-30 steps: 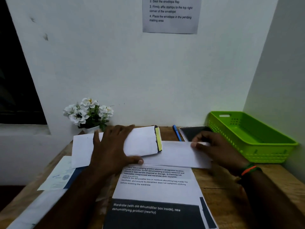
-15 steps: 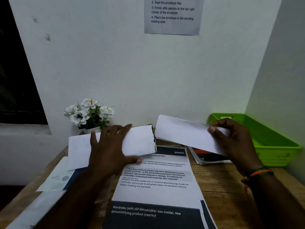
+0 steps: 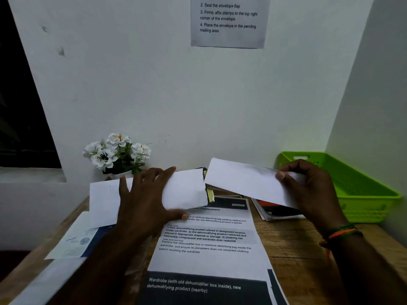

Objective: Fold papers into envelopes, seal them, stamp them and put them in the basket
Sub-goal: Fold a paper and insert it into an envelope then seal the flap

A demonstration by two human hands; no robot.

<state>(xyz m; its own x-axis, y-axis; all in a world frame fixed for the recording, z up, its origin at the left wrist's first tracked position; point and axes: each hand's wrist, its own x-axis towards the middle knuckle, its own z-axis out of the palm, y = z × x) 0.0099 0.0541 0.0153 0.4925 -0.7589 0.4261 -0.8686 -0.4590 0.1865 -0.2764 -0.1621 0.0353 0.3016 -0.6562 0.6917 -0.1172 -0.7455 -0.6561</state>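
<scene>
My left hand [image 3: 145, 199] grips a white envelope [image 3: 185, 190] across its middle, thumb under the near edge, its open mouth with a yellow strip facing right. My right hand [image 3: 308, 190] pinches the right end of a folded white paper [image 3: 240, 179] held above the table. The paper's left tip sits at the envelope's mouth. A green basket [image 3: 361, 194] stands at the right against the wall, its inside hidden from here.
A printed sheet [image 3: 207, 245] lies on the wooden table [image 3: 293, 249] below my hands. More papers [image 3: 74, 241] lie at the left, and a dark booklet stack [image 3: 275, 211] under the folded paper. White flowers [image 3: 116, 150] stand at the back wall.
My right hand lifted the folded paper off the table and brought its left end to the envelope's mouth. My left hand has kept its hold on the envelope.
</scene>
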